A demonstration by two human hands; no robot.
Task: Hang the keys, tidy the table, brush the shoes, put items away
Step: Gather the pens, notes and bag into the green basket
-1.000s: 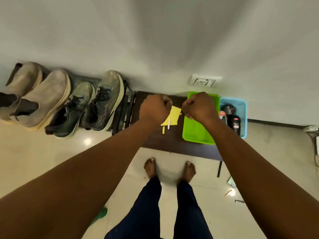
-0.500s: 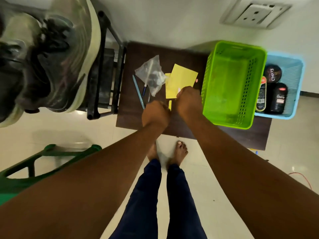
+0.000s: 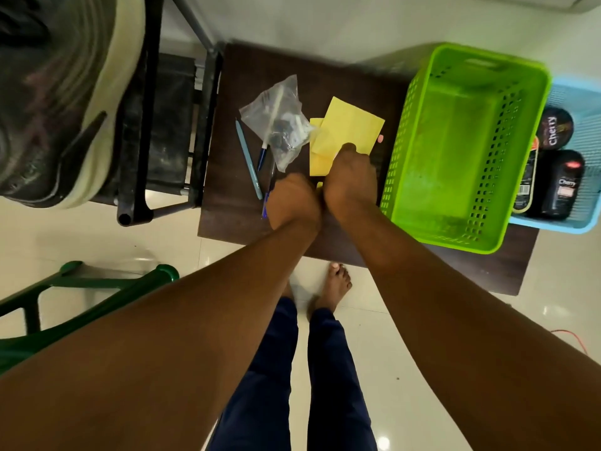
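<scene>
Since half a second ago we lean closer over the table point(image 3: 234, 209); both hands stay low on it, hardly shifted. Right hand point(image 3: 349, 183) pinches the yellow papers point(image 3: 349, 126), thumb on top, one fingertip showing past the far edge. Left hand point(image 3: 294, 201) sits curled, touching the right, over the pens point(image 3: 248, 159); whether it holds one we cannot tell. Plastic bag point(image 3: 281, 120) lies just beside the papers. Step in hand, we judge: tidying the table. Next move calls for lifting the papers clear and into the green basket point(image 3: 406, 151), just to the right.
</scene>
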